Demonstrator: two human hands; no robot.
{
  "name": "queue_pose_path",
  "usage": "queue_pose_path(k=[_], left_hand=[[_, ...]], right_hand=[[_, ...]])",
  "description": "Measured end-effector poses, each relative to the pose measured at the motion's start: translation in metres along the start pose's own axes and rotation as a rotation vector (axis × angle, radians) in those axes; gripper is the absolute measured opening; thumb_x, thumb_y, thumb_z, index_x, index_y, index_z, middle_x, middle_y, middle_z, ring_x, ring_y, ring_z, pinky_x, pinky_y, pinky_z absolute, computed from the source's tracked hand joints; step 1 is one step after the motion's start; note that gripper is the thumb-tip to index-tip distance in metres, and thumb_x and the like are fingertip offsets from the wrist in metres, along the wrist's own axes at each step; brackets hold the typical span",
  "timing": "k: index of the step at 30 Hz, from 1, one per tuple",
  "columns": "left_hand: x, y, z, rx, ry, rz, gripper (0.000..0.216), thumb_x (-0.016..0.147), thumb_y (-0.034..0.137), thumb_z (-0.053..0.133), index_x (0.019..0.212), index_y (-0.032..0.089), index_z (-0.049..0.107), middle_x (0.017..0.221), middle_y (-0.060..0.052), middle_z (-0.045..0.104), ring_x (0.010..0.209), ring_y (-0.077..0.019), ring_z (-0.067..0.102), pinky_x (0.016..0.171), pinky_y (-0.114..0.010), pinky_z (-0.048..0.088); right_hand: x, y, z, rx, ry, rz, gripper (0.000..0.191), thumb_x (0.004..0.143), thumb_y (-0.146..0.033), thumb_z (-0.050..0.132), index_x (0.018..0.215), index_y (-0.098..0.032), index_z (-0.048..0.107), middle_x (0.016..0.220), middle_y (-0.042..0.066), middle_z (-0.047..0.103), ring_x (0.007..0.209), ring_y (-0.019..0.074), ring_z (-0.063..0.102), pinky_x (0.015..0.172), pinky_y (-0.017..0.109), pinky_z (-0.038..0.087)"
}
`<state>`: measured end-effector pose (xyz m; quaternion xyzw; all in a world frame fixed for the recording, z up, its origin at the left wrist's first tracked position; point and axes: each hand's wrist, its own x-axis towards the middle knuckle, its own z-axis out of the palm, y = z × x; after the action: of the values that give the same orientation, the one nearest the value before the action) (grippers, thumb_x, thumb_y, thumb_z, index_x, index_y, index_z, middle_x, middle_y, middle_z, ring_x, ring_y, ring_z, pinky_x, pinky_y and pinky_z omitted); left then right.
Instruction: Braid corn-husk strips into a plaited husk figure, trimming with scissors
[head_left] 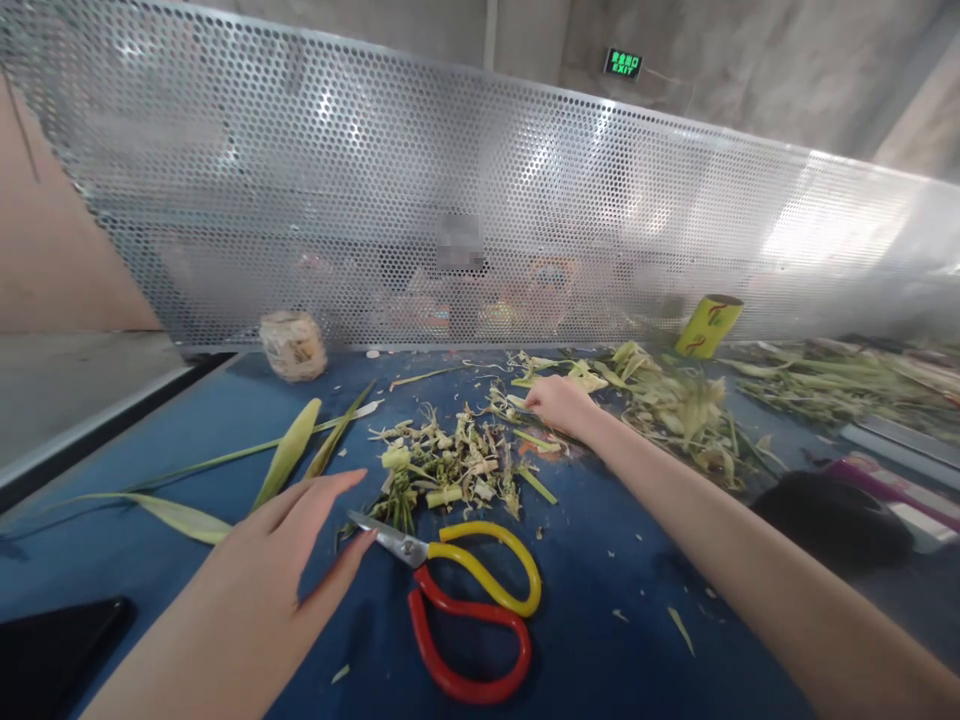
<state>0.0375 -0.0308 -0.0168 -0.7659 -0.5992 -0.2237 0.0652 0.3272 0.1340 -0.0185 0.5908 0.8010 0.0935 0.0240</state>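
Observation:
My left hand [289,555] is over the blue tabletop, palm down, thumb and fingers spread apart. Its thumb tip is by the blades of a pair of scissors [409,550] with one yellow and one red handle; whether they touch I cannot tell. The scissors lie on the table, points toward my left hand. Farther off, my right hand [561,405] reaches to the edge of a heap of cut plant trimmings [465,460], fingers curled closed. What it pinches is too small and hidden to name. Long green leaves [289,450] lie beyond my left hand.
A perforated metal screen [420,180] runs along the back. A wrapped roll [294,345] stands at the back left, a yellow-green can [709,326] at the back right. More stalks and husks [675,400] lie rightward, near a dark rounded object [829,520]. A flat black object [60,645] lies front left.

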Motion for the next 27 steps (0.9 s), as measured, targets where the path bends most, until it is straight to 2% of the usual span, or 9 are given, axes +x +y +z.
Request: queue_pose_path(k=[6,11,15,18,21,24,27], left_hand=[[-0.003,0.0,0.001,0.017,0.016,0.002,0.043,0.076,0.051,0.035,0.11,0.026,0.044,0.109,-0.003,0.058,0.096,-0.0226,0.057,0.083,-0.039,0.047],[-0.003,-0.001,0.0,0.046,0.059,0.032,0.041,0.076,0.05,0.036,0.11,0.028,0.042,0.108,-0.002,0.058,0.094,-0.0217,0.057,0.081,-0.037,0.048],[-0.001,-0.003,0.001,0.079,0.11,0.048,0.038,0.077,0.048,0.035,0.11,0.029,0.041,0.107,-0.001,0.058,0.094,-0.0205,0.058,0.079,-0.036,0.05],[0.0,-0.002,0.0,0.091,0.111,0.063,0.038,0.077,0.047,0.035,0.109,0.028,0.041,0.107,-0.002,0.059,0.094,-0.0203,0.058,0.079,-0.036,0.05],[0.002,-0.001,-0.001,0.095,0.146,0.08,0.036,0.078,0.046,0.034,0.108,0.028,0.041,0.105,-0.002,0.06,0.093,-0.0198,0.059,0.077,-0.035,0.051],[0.001,-0.003,-0.001,0.109,0.183,0.091,0.035,0.078,0.047,0.033,0.107,0.028,0.042,0.103,-0.002,0.061,0.09,-0.0193,0.06,0.074,-0.034,0.052],[-0.002,-0.006,0.002,0.135,0.211,0.092,0.036,0.078,0.047,0.034,0.108,0.03,0.043,0.101,0.0,0.061,0.085,-0.0188,0.062,0.07,-0.032,0.053]], right_hand=[[0.0,-0.003,0.006,-0.044,-0.041,-0.054,0.033,0.07,-0.012,0.045,0.09,-0.023,0.068,0.09,0.005,0.068,0.083,0.0185,0.059,0.063,0.024,0.038],[-0.002,-0.011,0.005,-0.103,-0.102,-0.112,0.028,0.067,-0.009,0.048,0.083,-0.017,0.069,0.086,0.01,0.068,0.083,0.0201,0.06,0.066,0.025,0.038],[-0.003,-0.019,0.001,-0.125,-0.117,-0.093,0.027,0.067,-0.009,0.049,0.083,-0.013,0.069,0.084,0.013,0.067,0.083,0.0215,0.06,0.069,0.027,0.039],[0.0,-0.018,-0.002,-0.106,-0.123,-0.062,0.026,0.065,-0.01,0.051,0.082,-0.016,0.069,0.084,0.01,0.068,0.082,0.0199,0.06,0.067,0.025,0.04],[0.003,-0.002,-0.01,-0.074,-0.092,0.0,0.028,0.068,-0.014,0.05,0.087,-0.022,0.069,0.09,0.005,0.068,0.084,0.0174,0.06,0.067,0.022,0.041],[0.001,0.025,-0.021,-0.015,0.048,0.125,0.034,0.075,-0.017,0.041,0.099,-0.022,0.065,0.101,0.004,0.064,0.091,0.0173,0.058,0.071,0.022,0.042],[-0.008,0.05,-0.028,0.164,0.17,0.196,0.03,0.073,-0.019,0.046,0.094,-0.019,0.067,0.095,0.003,0.067,0.089,0.0156,0.059,0.074,0.019,0.041]])
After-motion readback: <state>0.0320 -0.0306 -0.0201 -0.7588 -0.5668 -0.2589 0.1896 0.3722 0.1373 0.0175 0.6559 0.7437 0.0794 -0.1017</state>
